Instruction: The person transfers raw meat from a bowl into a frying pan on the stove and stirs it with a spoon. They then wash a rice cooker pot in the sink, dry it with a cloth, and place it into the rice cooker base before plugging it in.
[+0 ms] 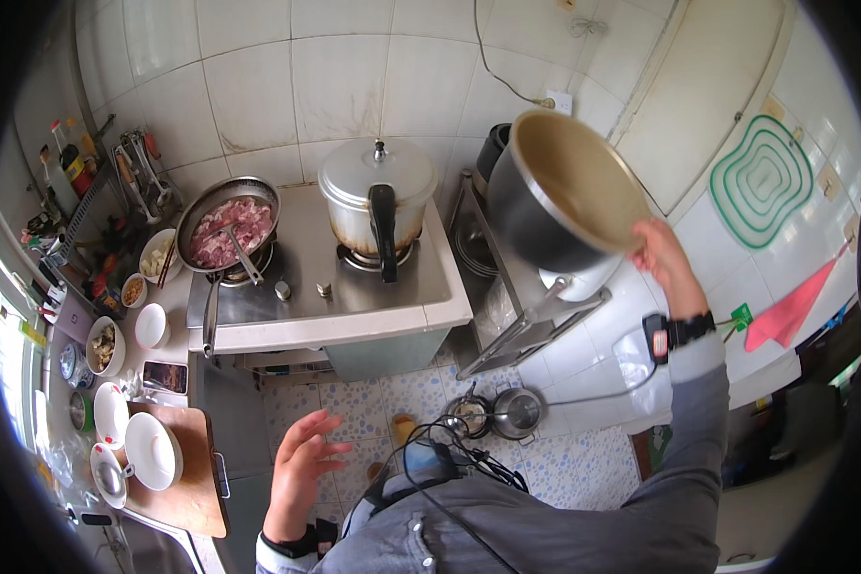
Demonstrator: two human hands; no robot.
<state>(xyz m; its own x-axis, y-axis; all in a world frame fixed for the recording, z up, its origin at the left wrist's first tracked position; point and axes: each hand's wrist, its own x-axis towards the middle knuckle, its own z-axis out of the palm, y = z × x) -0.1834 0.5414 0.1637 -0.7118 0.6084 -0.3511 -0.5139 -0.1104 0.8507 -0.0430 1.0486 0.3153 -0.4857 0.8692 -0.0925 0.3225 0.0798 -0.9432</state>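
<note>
My right hand (pixel 664 251) grips the rim of a large inner cooking pot (pixel 545 208), dark outside and tan inside, tilted in the air over the metal rack. With fingers apart and nothing in it, my left hand (pixel 305 466) is raised in front of my body, right of the wooden cutting board (pixel 201 459). Sliced raw meat (pixel 222 229) lies in a frying pan (pixel 262 188) on the left burner, along with a metal spatula (pixel 242 255). On the right burner stands a lidded pressure cooker (pixel 379 186) with a black handle.
A metal rack (pixel 502 287) stands right of the stove (pixel 308 287). Bowls, including one of chopped food (pixel 105 346), and a phone (pixel 165 377) line the left counter. Metal pots (pixel 518 412) sit on the tiled floor near black cables (pixel 473 459). A pink cloth (pixel 789 305) hangs at right.
</note>
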